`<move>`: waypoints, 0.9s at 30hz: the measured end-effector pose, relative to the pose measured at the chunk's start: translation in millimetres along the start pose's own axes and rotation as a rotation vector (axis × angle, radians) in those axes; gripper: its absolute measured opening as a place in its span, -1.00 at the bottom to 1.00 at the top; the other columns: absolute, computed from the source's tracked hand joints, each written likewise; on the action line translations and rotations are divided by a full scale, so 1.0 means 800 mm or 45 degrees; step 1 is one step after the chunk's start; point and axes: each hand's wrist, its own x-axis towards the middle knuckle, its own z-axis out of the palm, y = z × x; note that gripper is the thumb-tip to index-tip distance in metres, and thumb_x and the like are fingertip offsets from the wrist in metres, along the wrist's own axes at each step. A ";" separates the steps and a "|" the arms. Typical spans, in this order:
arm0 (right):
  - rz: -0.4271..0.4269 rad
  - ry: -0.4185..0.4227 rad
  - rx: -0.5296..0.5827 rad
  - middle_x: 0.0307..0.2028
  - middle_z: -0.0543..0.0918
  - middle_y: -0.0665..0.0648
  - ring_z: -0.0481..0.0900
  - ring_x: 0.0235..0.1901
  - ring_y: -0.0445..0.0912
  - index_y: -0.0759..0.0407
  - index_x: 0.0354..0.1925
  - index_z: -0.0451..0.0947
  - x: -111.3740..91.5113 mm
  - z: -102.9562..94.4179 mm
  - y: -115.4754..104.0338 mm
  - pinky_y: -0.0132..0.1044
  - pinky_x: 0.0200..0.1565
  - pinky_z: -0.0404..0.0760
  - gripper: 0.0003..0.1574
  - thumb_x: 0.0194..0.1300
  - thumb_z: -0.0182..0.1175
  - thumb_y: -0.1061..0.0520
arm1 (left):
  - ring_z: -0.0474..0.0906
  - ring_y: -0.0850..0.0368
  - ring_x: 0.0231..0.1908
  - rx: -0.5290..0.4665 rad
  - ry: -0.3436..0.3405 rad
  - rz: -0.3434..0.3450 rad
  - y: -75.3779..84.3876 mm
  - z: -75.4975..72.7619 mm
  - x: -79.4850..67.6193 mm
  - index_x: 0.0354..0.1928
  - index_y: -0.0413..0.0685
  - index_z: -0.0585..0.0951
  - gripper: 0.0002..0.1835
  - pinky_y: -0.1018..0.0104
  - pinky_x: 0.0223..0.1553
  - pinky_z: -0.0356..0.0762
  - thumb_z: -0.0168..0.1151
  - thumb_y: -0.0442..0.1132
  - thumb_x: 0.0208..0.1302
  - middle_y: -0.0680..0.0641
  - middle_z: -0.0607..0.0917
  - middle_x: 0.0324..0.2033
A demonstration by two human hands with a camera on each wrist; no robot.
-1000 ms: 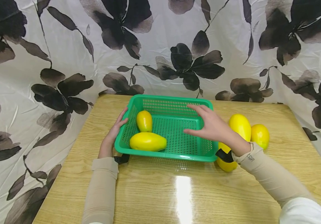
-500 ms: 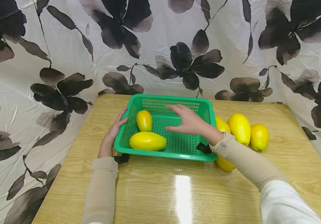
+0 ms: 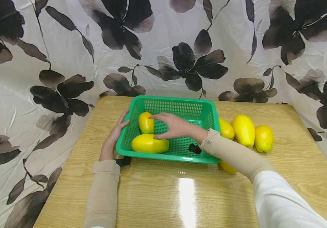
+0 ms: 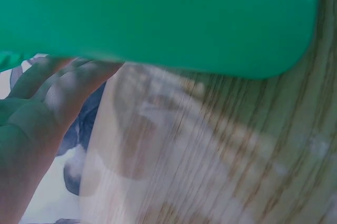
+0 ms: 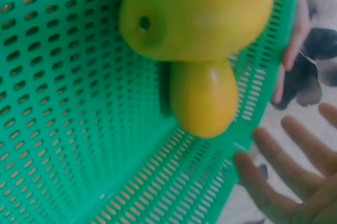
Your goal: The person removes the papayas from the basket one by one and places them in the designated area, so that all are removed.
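Observation:
A green perforated plastic basket (image 3: 169, 157) stands on the wooden table. At its left end are two yellow papayas: one lies lengthwise along the front (image 3: 143, 144), and the other papaya (image 3: 145, 123) is behind it. My left hand (image 3: 113, 137) rests against the basket's left side, fingers straight along the outside and thumb at the rim. Above the basket, my right hand (image 3: 175, 126) reaches left, thumb and fingers spread wide. Its fingertips overlap both papayas in the head view, but the right wrist view shows the fingers (image 5: 284, 166) apart from them.
Several more yellow papayas (image 3: 243, 130) lie on the table (image 3: 152, 196) just right of the basket, one partly hidden by the right sleeve (image 3: 237, 155). A floral cloth (image 3: 157, 47) hangs behind and at the sides of the table.
My right hand has moved left across the basket, from its right end to above the two papayas. My left hand, the basket and the papayas stay in place.

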 end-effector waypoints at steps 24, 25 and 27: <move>-0.169 -0.319 -0.068 0.20 0.33 0.16 0.38 0.05 -0.09 0.05 0.36 0.11 0.050 0.082 0.007 -0.23 0.03 0.39 -0.07 0.13 0.23 -0.15 | -0.07 -0.06 0.33 -0.015 -0.013 -0.028 0.006 0.002 -0.005 0.43 0.30 -0.17 -0.43 -0.01 0.24 0.04 -0.30 -0.10 0.47 0.09 -0.25 0.41; -0.150 -0.322 -0.050 0.21 0.32 0.17 0.38 0.04 -0.08 0.04 0.37 0.09 0.050 0.084 0.007 -0.22 0.02 0.40 -0.07 0.13 0.24 -0.13 | -0.08 -0.07 0.33 -0.030 -0.018 -0.032 0.010 0.005 -0.006 0.43 0.28 -0.19 -0.42 -0.02 0.24 0.02 -0.31 -0.12 0.47 0.08 -0.26 0.41; -0.119 -0.321 -0.011 0.22 0.31 0.17 0.38 0.04 -0.08 0.01 0.37 0.07 0.050 0.087 0.008 -0.20 0.01 0.41 -0.05 0.12 0.25 -0.10 | -0.10 -0.09 0.33 -0.049 -0.027 -0.041 0.015 0.009 -0.009 0.44 0.25 -0.20 -0.42 -0.04 0.25 0.00 -0.33 -0.15 0.47 0.06 -0.27 0.41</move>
